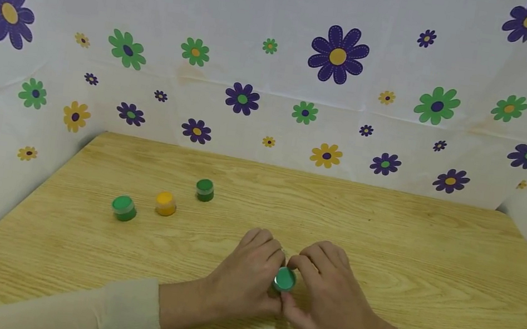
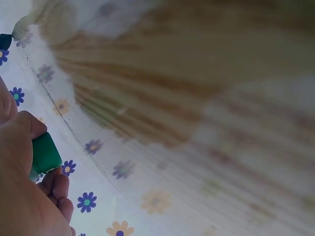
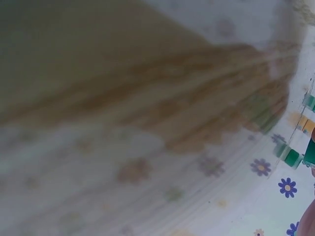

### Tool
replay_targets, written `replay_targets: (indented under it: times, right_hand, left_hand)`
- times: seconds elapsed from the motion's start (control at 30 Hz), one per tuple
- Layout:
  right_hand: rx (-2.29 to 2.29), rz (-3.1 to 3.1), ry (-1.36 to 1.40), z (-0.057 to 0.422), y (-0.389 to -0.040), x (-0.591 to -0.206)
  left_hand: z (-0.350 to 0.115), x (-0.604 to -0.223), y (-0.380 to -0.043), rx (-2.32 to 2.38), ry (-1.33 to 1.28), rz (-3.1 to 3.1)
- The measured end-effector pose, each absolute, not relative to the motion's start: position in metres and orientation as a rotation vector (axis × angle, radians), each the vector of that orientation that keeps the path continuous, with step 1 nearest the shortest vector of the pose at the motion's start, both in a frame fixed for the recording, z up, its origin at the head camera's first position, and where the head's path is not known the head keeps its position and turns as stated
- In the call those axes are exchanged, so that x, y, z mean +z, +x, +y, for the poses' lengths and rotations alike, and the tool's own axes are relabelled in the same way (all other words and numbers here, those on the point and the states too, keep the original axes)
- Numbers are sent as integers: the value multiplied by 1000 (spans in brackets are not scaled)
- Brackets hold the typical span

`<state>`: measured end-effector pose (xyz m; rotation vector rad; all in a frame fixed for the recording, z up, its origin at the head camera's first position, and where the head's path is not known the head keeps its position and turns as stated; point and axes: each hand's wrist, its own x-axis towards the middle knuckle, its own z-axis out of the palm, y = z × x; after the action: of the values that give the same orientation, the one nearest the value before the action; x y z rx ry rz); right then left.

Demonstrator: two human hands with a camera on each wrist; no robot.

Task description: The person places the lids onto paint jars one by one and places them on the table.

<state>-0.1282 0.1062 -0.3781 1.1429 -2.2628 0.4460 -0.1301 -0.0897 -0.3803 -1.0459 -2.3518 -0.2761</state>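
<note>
A small paint pot with a green top is between my two hands, toward the front of the table. My left hand grips it from the left, fingers curled. On the other side my right hand pinches it, forefinger at the far rim and thumb at the near one. The left wrist view has the green pot between thumb and curled fingers of the left hand. Only slivers of the pot and of the right hand enter the right wrist view.
Three more small pots stand at the left of the wooden table: a green one, a yellow-orange one and a dark green one. A white flowered cloth hangs behind and along both sides.
</note>
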Motion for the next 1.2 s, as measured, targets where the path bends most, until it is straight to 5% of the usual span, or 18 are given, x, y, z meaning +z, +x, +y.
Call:
replay_targets:
  times: [1.2]
  right_hand:
    - [451,-2275,1154,107,-128,-378]
  left_hand:
    - [-90,-378,-130,-264,-1060,-2378]
